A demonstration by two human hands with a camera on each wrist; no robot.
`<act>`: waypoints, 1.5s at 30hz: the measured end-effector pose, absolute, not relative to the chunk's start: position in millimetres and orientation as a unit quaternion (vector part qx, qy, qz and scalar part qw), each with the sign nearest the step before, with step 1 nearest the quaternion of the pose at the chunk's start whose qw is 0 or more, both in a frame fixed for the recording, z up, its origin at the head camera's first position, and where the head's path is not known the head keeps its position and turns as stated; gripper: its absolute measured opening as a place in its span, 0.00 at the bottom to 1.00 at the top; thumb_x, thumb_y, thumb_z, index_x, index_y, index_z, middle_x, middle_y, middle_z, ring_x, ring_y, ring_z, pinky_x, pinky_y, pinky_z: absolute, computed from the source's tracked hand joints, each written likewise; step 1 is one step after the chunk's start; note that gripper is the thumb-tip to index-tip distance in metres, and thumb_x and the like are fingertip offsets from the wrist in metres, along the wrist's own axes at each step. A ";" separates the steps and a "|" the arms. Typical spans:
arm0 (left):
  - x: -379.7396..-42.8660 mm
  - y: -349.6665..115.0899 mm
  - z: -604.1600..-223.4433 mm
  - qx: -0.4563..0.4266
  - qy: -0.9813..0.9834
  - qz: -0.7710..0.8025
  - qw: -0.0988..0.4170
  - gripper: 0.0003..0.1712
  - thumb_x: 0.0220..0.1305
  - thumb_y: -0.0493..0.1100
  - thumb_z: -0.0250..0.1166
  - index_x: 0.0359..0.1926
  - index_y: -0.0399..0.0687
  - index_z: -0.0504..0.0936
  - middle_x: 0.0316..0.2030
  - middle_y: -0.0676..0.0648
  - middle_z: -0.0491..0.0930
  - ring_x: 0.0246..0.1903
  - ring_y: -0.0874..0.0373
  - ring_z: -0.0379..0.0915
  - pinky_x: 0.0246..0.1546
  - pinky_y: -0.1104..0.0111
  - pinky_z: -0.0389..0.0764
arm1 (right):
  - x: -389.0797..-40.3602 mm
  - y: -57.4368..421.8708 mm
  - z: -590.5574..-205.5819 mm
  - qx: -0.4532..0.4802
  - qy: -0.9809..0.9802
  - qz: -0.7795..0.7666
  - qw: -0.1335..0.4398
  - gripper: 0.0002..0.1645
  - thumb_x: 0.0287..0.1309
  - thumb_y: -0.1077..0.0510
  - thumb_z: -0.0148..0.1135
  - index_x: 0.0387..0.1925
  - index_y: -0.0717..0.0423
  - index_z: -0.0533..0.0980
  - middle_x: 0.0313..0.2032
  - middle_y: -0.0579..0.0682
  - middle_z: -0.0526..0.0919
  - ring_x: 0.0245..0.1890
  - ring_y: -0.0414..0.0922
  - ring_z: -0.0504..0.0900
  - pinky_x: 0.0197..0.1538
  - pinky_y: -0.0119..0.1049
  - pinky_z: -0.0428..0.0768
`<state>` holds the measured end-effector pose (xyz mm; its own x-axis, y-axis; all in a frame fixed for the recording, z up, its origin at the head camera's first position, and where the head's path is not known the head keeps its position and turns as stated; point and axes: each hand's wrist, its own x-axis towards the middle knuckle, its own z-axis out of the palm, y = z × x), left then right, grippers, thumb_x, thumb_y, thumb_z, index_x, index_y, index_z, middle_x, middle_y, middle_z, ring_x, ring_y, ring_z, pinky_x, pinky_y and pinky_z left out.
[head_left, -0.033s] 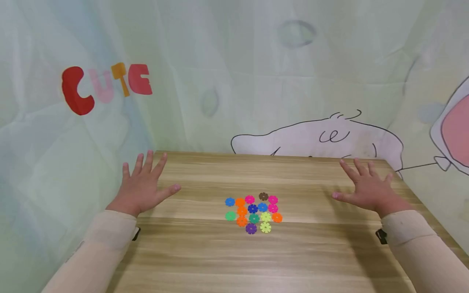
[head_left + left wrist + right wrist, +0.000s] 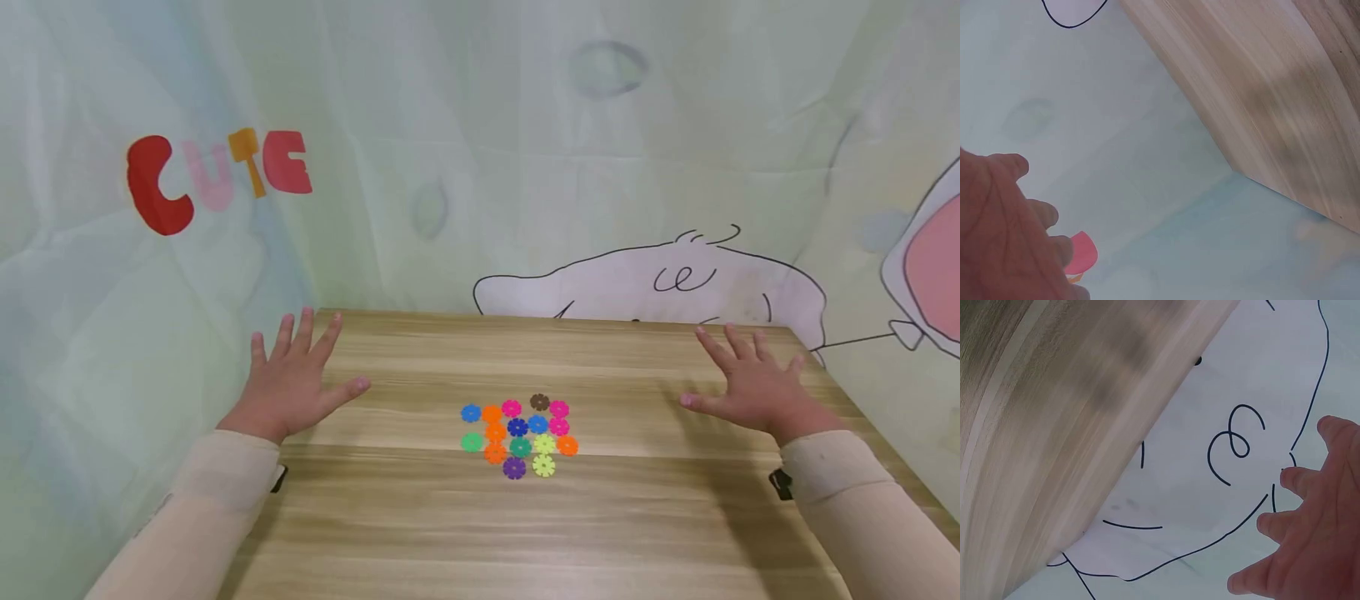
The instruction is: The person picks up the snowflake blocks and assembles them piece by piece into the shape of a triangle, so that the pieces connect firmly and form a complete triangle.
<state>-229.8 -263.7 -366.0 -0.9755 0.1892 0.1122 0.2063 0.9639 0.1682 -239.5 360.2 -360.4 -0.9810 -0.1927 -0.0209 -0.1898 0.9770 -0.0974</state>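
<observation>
Discs, flower-shaped w/ notched rims & small ctr holes, lie flat in a loose cluster mid-tbl, approx. betw. the 2 hands. Colours incl. orange, pink, blue, yellow, teal. Brown disc at far edge, purple disc at near edge, green disc at L edge.

L hand well L of discs, fingers spread, thumb out twd cluster. R hand well R of discs, same pose. Hands far apart from each other & from discs; wrist cams show fingers & part of each palm, tbl edge nearby.

Long beige sleeves on both arms. Wood-grain tabletop under all; R arm's shadow on it.

Behind: pale fabric backdrop w/ "CUTE" letters on L, white animal drawing past far edge, pink balloon drawing far R.
</observation>
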 end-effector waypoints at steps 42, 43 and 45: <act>-191.0 -126.4 -410.3 -0.268 -0.930 -0.251 -0.036 0.37 0.66 0.53 0.75 0.71 0.43 0.76 0.53 0.43 0.79 0.45 0.52 0.74 0.46 0.58 0.81 | -231.1 221.8 -423.1 -0.174 0.940 -0.266 0.123 0.26 0.54 0.49 0.81 0.55 0.47 0.86 0.42 0.46 0.82 0.41 0.45 0.77 0.44 0.39 0.79; -192.1 -124.4 -411.4 -0.267 -0.929 -0.252 -0.042 0.36 0.66 0.53 0.75 0.70 0.43 0.77 0.55 0.43 0.79 0.45 0.52 0.75 0.46 0.58 0.81 | -231.6 220.5 -423.4 -0.170 0.940 -0.266 0.128 0.26 0.54 0.50 0.81 0.55 0.46 0.86 0.42 0.46 0.82 0.41 0.45 0.77 0.45 0.40 0.79; -194.4 -120.2 -413.0 -0.265 -0.928 -0.255 -0.056 0.34 0.67 0.51 0.74 0.69 0.44 0.78 0.56 0.43 0.79 0.47 0.50 0.76 0.48 0.57 0.82 | -232.6 218.5 -423.2 -0.168 0.941 -0.262 0.136 0.24 0.54 0.51 0.81 0.54 0.47 0.87 0.42 0.46 0.82 0.42 0.46 0.77 0.46 0.41 0.80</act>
<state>-194.4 -120.2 -413.0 -0.8534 0.5202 0.0311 0.4632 0.7297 0.5030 -232.6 218.5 -423.2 -0.9066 -0.3875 -0.1669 -0.2457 0.8066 -0.5376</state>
